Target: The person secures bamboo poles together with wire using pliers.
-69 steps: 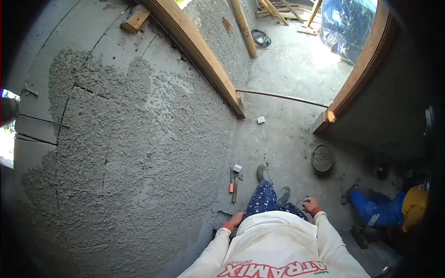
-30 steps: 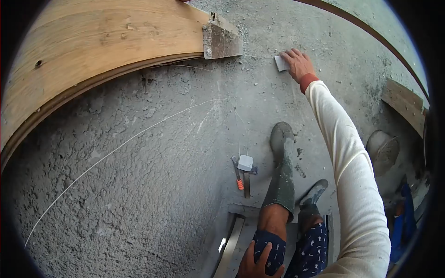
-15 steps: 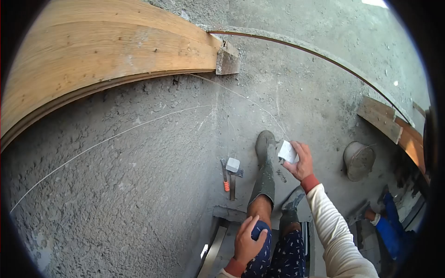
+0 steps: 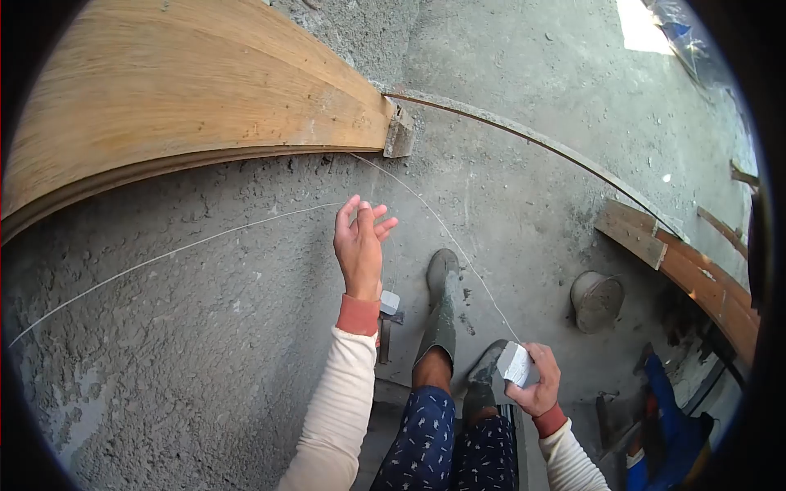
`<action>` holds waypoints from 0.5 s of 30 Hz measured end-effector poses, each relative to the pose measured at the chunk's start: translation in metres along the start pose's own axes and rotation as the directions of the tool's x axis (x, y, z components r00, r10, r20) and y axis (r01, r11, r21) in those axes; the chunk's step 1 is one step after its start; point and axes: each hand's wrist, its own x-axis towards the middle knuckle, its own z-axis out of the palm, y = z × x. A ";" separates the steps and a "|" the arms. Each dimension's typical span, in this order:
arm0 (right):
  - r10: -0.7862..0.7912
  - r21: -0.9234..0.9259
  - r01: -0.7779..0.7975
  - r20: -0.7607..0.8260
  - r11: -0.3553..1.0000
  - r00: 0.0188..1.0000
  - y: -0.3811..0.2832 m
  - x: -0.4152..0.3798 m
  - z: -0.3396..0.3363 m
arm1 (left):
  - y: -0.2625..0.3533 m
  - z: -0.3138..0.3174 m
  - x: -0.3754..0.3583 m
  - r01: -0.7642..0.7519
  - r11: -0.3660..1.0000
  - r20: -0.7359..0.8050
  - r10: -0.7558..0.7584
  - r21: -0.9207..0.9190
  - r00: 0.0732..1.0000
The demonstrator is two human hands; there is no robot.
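Note:
My right hand [image 4: 536,380] grips a whitish block [image 4: 517,365], fingers on its far side and thumb on the near side. A thin pale string [image 4: 446,221] runs from the block up to the plank's lower edge. Raised in front of the rough wall, my left hand [image 4: 360,250] has its fingers spread and holds nothing. It is near the end of a second string [image 4: 180,245] that crosses the wall. Just below this hand, a second whitish block [image 4: 390,303] appears over a hammer [image 4: 386,337], which my left wrist and sleeve partly hide.
A broad wooden plank [image 4: 205,90] juts over the wall at upper left. A bucket [image 4: 597,301] stands on the concrete floor at right, near wooden boards [image 4: 696,278]. Another person in blue clothing [image 4: 667,425] is at lower right. My boots [image 4: 442,295] are on the floor.
My left hand has left my knee and risen in front of the wall. My right hand, still gripping the block, has come lower and closer, drawing the string along. The view has shifted.

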 end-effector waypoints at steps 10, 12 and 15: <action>0.156 0.084 -0.149 -0.077 0.985 0.985 -0.011 -0.017 0.011 | 0.014 0.026 0.079 -0.007 0.982 -0.272 -0.046 -0.191 0.961; 0.173 0.093 -0.166 -0.077 0.982 0.982 -0.011 -0.019 0.014 | 0.010 0.028 0.086 -0.055 0.981 -0.309 -0.006 -0.188 0.951; 0.198 0.102 -0.189 -0.082 0.977 0.977 -0.014 -0.021 0.017 | 0.002 0.029 0.092 -0.183 0.964 -0.339 0.109 -0.195 0.934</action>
